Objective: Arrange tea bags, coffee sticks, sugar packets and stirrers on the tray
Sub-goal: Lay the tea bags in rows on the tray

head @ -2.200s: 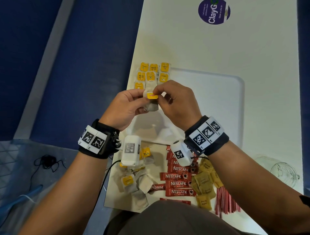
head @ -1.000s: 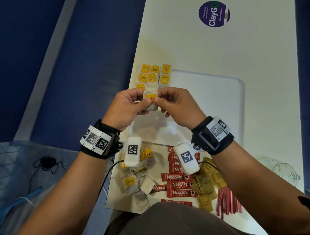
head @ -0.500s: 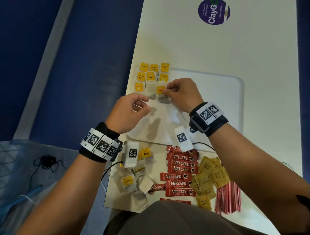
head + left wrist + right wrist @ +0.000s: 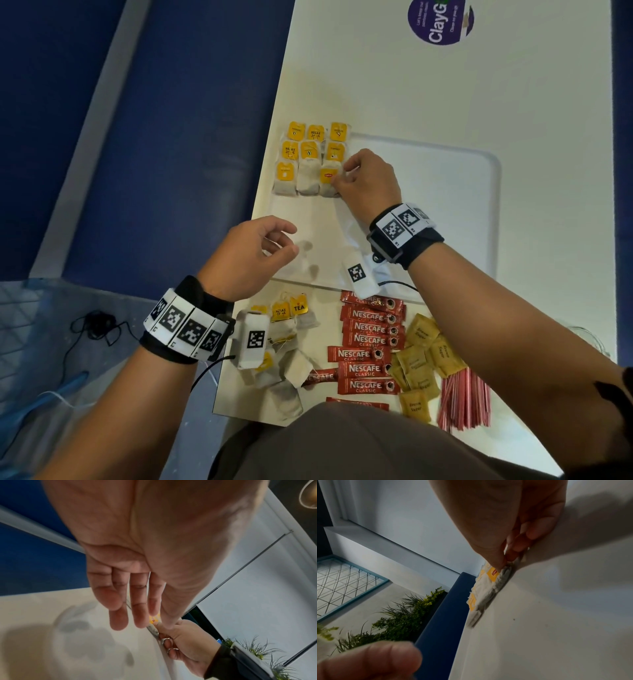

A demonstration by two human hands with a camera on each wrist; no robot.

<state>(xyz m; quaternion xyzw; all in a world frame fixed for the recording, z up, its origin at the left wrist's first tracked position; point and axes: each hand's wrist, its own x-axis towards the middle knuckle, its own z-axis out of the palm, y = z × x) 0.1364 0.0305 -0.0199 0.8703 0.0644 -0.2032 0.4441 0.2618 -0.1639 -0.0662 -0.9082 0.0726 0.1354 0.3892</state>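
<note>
A white tray (image 4: pixel 462 205) lies on the table, with several yellow-tagged tea bags (image 4: pixel 308 150) laid in rows at its far left corner. My right hand (image 4: pixel 337 180) pinches the rightmost tea bag (image 4: pixel 328 181) of the nearest row, which lies flat on the tray. The right wrist view shows thumb and fingers (image 4: pixel 513 553) nipping that tea bag (image 4: pixel 494 574) at its edge. My left hand (image 4: pixel 287 240) hovers empty over the tray's near left part, its fingers (image 4: pixel 139 608) relaxed.
Near me on the table lie loose tea bags (image 4: pixel 284 353), red coffee sticks (image 4: pixel 366 342), brown sugar packets (image 4: pixel 421 359) and red stirrers (image 4: pixel 466 401). A glass jar (image 4: pixel 589 339) stands at the right edge. The table's left edge runs close beside the tea bag rows.
Both hands held the tea bag in the air; the right hand carried it forward and laid it in the nearest row. The left hand let go and drew back towards me.
</note>
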